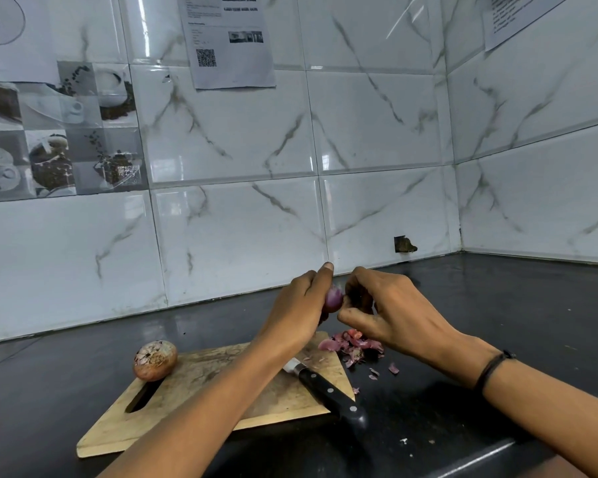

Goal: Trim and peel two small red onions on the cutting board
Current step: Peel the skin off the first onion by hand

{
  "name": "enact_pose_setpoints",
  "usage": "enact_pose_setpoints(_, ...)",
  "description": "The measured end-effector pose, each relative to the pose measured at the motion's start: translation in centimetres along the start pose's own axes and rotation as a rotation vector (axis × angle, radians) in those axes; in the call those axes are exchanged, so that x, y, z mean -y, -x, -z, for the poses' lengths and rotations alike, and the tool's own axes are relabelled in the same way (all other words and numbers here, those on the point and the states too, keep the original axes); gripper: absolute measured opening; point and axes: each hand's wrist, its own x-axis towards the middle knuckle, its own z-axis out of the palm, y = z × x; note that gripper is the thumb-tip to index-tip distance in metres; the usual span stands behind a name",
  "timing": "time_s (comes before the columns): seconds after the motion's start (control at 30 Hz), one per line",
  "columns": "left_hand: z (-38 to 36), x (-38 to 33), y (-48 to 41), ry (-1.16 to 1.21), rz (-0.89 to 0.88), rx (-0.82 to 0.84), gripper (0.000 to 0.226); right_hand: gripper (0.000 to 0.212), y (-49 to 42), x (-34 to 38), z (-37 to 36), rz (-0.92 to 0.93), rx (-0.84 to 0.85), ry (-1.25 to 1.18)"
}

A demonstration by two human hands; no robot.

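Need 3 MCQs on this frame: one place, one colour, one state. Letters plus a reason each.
1. The unpeeled brown-skinned onion sits: A) on the wooden cutting board; B) in a bowl; C) in a sink.
2. The steel knife has a riveted handle that is: A) red; B) black; C) white.
3. The small purple onion is: A) in a bowl; B) on the board; C) held between both hands.

Key: 1A, it rests by the board's slot. 2B, the handle shows plainly black. 3C, the left hand and right hand grip it in the air.

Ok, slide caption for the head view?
Left hand and right hand peel a red onion near the cutting board; unpeeled onion and knife rest on it.
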Motion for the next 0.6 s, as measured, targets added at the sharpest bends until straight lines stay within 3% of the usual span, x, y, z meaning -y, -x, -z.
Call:
enact_pose_setpoints(0.17,0.42,0.20,-0.35,0.258,0.088,0.072,0.059,0.021,-0.04,-0.54,0.44,-0.086,-0.011,0.014)
enact_pose_setpoints(0.27,0.15,0.01,-0.35,0.428,0.176,0.093,0.058,0.026,0.09,-0.72,0.49,-0.049,-0.019,-0.003)
enact_pose_setpoints(0.37,-0.01,-0.22,-0.23,0.559,0.219,0.098,0.052,0.017,0.17,-0.60,0.59,0.002,-0.033,-0.039)
enact_pose_setpoints(0.6,0.53,-0.47,0.20,0.552,0.243,0.111,0.061,0.020,0.23,0.26,0.75,0.050,-0.063,-0.095)
